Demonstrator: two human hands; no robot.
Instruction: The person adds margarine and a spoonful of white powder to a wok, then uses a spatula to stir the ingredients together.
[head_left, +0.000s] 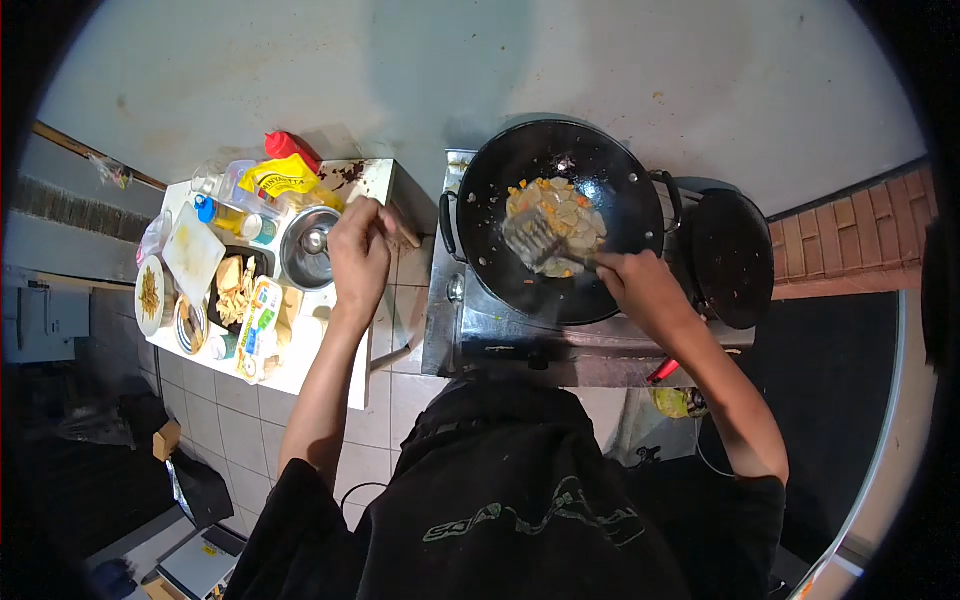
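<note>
My right hand (637, 278) is wrapped round the handle of a slotted spatula (533, 238). The spatula's head rests among the sliced food (577, 222), pale pieces with orange bits, in a large black wok (500, 165). My left hand (362, 240) is raised with curled fingers over the right side of a white table (345, 385), close beside a metal bowl (296, 262). Whether anything small sits between those fingers is hidden. A round, shiny shape shows inside the bowl.
The wok stands on a metal stove (490, 335) against the wall, with a black pan (735, 260) to its right. On the table are a yellow packet (280, 177), a red bottle (290, 147), a white cutting board (193, 252) and a black tray of food (234, 295).
</note>
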